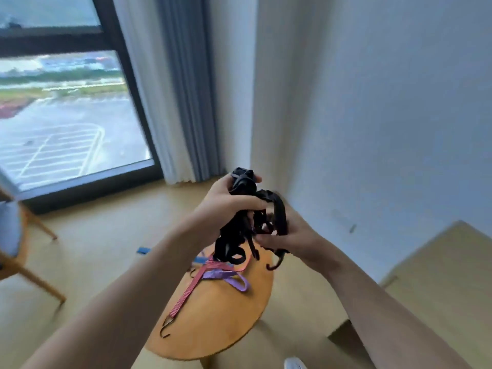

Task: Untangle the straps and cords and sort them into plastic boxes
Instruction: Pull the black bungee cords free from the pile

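Note:
A tangled bundle of black straps and cords (239, 233) hangs in the air above a small round wooden table (221, 323). My left hand (226, 201) grips the top of the bundle, with a black buckle sticking out above the fingers. My right hand (290, 235) holds the bundle's right side, fingers curled round a black strap loop. A black hook dangles below it. On the table lie a red-and-white striped bungee cord (191, 286) with a metal hook at its near end and a purple strap (229, 276). No plastic boxes are in view.
A wooden chair (16, 251) stands at the left. A large window (64, 113) with grey curtains (183, 89) is behind. A white wall corner rises on the right, a light wooden surface (436, 275) lower right. A blue strip (143, 250) lies on the floor.

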Demonstrator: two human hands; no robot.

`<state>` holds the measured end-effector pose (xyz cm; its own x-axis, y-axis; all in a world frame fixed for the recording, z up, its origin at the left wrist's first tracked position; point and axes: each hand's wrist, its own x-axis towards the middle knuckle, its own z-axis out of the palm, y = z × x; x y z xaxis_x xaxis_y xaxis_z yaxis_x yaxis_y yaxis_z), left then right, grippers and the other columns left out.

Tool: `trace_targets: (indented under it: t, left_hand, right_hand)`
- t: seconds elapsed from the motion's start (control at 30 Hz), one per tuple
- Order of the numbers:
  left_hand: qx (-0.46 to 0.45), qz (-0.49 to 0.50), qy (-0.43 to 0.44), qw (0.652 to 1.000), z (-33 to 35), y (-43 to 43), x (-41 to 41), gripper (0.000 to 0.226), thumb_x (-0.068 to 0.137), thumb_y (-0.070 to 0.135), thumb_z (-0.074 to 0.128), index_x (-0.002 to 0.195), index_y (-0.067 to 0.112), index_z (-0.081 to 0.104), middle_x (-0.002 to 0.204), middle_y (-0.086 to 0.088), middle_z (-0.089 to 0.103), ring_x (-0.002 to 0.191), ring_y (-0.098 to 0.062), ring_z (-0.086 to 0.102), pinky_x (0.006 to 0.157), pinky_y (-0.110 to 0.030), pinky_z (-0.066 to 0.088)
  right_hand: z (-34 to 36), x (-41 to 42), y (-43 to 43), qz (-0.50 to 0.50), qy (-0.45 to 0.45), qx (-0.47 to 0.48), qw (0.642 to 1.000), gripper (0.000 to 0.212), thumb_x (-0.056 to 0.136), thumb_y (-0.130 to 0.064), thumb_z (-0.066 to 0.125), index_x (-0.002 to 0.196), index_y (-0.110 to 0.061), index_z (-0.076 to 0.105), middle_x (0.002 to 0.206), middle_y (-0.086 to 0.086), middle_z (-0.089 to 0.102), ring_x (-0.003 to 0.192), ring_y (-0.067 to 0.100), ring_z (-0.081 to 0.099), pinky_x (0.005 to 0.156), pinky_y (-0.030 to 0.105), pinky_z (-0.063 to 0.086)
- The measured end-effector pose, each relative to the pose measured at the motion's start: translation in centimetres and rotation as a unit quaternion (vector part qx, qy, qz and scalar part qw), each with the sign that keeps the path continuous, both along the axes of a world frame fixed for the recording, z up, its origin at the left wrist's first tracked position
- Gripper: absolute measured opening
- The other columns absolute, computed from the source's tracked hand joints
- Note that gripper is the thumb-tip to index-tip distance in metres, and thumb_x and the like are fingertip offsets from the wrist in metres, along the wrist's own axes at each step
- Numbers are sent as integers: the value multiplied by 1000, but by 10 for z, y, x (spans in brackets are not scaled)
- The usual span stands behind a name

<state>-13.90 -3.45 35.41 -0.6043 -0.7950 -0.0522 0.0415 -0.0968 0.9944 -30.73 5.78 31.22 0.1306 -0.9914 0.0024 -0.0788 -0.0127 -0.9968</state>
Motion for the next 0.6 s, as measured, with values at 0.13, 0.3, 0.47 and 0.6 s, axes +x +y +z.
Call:
trace_targets:
  t: [0.13,0.3,0.47,0.6]
  left_hand:
    - [41,-106,12,993,7,32,-61,46,73,0,81,114,19,70,63,-8,58,53,-24,57,52,-32,52]
    - [55,-171,-7,984,4,87,-148,49,68,9,84,113,20,70,62,-12,56,55,-27,57,56,-35,52]
    - [33,-196,-74,977,-19,182,-253,57,60,10,86,112,13,65,64,-6,63,53,-23,59,54,-36,52]
    - [48,-258,-123,957,-43,280,-334,54,59,12,85,109,9,63,63,-10,61,56,-26,60,58,-39,54]
  right_hand:
    - [-2,-42,62,-108,8,-6,994,8,89,-6,72,94,-8,66,88,11,63,87,22,64,80,35,52]
    - [-10,-109,158,-236,-35,21,971,9,89,-9,72,91,-12,64,83,14,61,77,30,65,77,49,57]
    - [-25,-188,280,-418,20,84,904,16,91,-17,71,94,-5,62,64,5,63,62,22,63,67,42,54]
    - [-40,-242,398,-519,11,125,846,12,94,-19,66,91,-10,59,58,-1,56,52,17,56,56,28,50]
